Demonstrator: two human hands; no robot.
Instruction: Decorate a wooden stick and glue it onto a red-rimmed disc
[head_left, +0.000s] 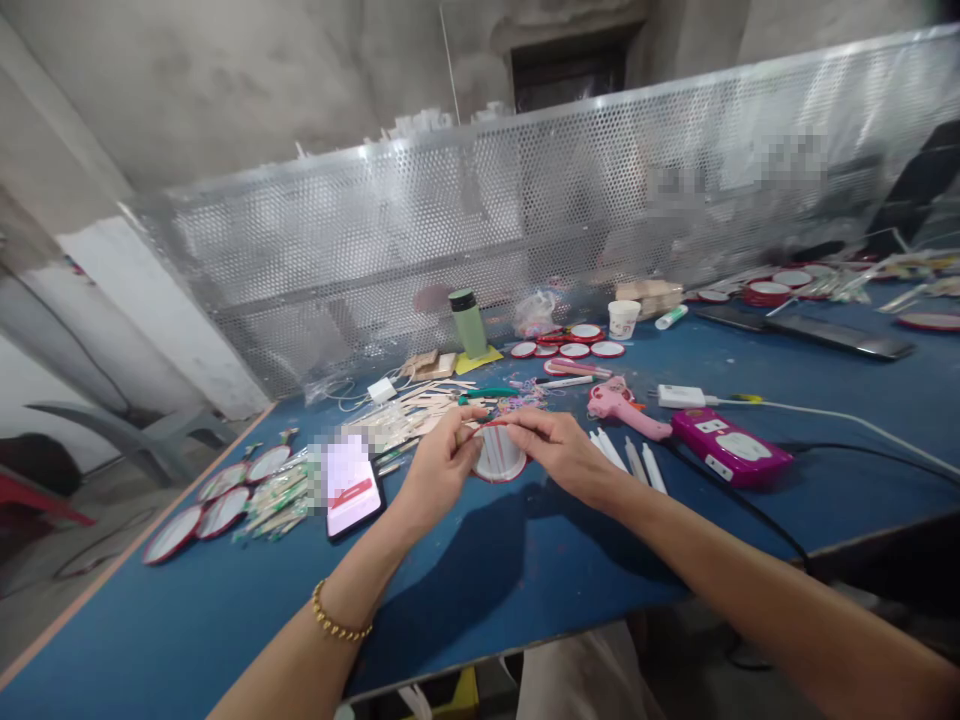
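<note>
A round, white-faced disc with a red rim [498, 456] is held just above the blue table, tilted toward me. Pinching its upper left edge is my left hand [441, 462], closed, with a gold bead bracelet [341, 615] on the wrist. My right hand [561, 455] grips the upper right edge with fingers closed. Along the top, a red strip [491, 424] runs between my fingertips; whether it is loose or fixed to the rim I cannot tell. Several white pens [630, 460] and a pink glue gun [619, 405] lie right of my right hand.
Left stand a lit phone [352, 495], a pile of sticks [281, 505] and red-rimmed discs [174, 533]. Behind are a green bottle [469, 330], a paper cup [622, 320] and more discs [575, 350]. A magenta power socket [727, 447] trails cables rightward. Perforated metal panels [375, 250] border the back.
</note>
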